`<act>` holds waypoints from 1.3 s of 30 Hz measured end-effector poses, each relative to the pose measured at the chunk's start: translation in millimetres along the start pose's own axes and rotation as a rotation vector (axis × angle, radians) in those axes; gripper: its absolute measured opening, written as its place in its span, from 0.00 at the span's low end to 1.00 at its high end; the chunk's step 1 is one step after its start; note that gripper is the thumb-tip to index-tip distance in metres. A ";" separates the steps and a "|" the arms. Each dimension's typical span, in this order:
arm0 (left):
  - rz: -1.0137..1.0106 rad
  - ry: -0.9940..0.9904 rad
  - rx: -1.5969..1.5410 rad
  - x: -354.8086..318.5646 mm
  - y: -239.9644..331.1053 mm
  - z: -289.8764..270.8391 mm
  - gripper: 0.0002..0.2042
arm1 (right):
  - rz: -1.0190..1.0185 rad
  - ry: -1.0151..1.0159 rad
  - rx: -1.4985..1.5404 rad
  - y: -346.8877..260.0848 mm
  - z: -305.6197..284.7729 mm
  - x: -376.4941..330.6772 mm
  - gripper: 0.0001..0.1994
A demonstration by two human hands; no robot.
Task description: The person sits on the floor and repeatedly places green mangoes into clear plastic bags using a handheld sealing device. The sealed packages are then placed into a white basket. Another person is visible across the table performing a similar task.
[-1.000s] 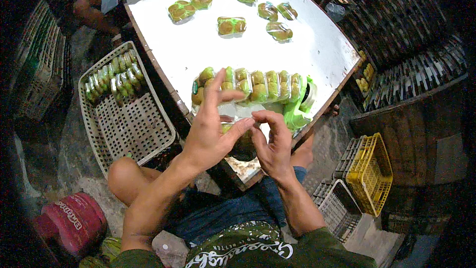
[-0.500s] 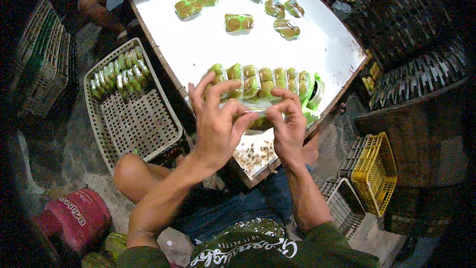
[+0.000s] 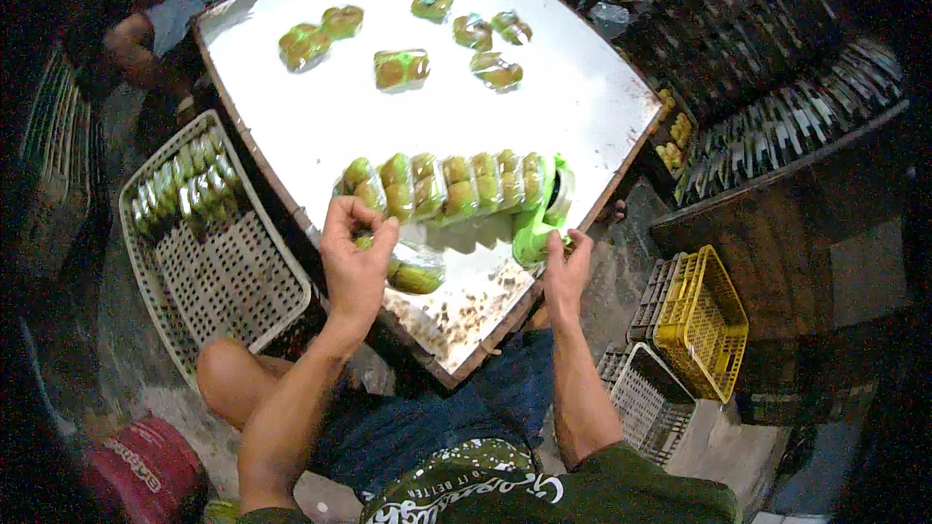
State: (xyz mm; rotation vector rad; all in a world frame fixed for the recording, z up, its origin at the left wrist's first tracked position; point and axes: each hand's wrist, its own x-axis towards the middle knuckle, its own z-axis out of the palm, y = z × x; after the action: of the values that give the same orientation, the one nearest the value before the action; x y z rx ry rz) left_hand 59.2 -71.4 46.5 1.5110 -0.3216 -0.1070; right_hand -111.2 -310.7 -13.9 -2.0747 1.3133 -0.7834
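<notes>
A clear-wrapped pack of greenish-brown fruit (image 3: 417, 274) lies on the near part of the white table. My left hand (image 3: 357, 257) is closed on its left end, the fingers bent over the wrap. At the table's right edge, my right hand (image 3: 568, 277) has its thumb and fingers closed at the near end of a bright green tape dispenser (image 3: 530, 239); whether a strip of tape is between them is too small to tell. Just beyond the hands stands a row of several similar wrapped fruit packs (image 3: 456, 184), side by side, reaching to the dispenser.
More wrapped packs (image 3: 402, 68) lie scattered across the far half of the table (image 3: 320, 126). A pale plastic crate (image 3: 233, 272) with packs stands at left. Yellow (image 3: 714, 330) and grey crates (image 3: 650, 403) are at right. Another person's leg (image 3: 146, 49) shows at far left.
Both hands were together over the pack; now they are apart, the left at the pack's left end, the right at the tape dispenser. The whole view has shifted slightly.
</notes>
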 end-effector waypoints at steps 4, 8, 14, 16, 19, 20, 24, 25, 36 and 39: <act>0.043 0.049 -0.040 10.9 -5.1 2.3 0.09 | 0.147 -0.108 0.020 -7.4 7.1 50.1 0.22; 0.007 0.068 -0.036 5.6 -5.4 0.1 0.09 | -0.104 0.066 -0.069 28.3 3.4 36.8 0.21; -0.075 0.059 -0.050 -4.2 -28.2 0.2 0.09 | 0.287 -0.475 0.355 -14.7 16.7 -32.5 0.16; -0.072 0.100 0.049 -6.4 -28.8 -2.9 0.09 | -0.060 -0.500 0.512 -87.4 20.7 -75.7 0.09; -0.112 0.077 0.016 -11.5 -15.8 -0.6 0.08 | -0.350 -0.383 0.587 -141.5 26.2 -113.9 0.05; -0.132 0.073 0.004 -12.7 -12.4 -2.9 0.08 | -0.323 -0.432 0.610 -150.0 37.2 -115.8 0.06; 0.210 -0.111 0.193 -14.8 6.3 -17.2 0.09 | 0.184 -0.565 0.839 -151.6 42.2 -113.3 0.16; 0.190 -0.194 0.044 -12.9 11.6 -23.7 0.09 | 0.304 -0.833 0.906 -141.5 42.2 -104.6 0.22; -0.291 -0.094 0.186 89.0 -60.1 -104.3 0.24 | -0.353 -0.643 0.426 -195.9 150.1 26.8 0.16; -0.251 -0.423 0.178 76.4 -59.6 -75.0 0.37 | -0.625 -0.513 0.070 -171.8 175.4 123.2 0.15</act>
State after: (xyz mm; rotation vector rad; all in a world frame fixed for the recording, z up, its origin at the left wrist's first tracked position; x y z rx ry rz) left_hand 160.2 -23.6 -3.7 1.6961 -0.4866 -0.6157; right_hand 161.1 -335.7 12.9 -2.4299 0.3563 -0.4654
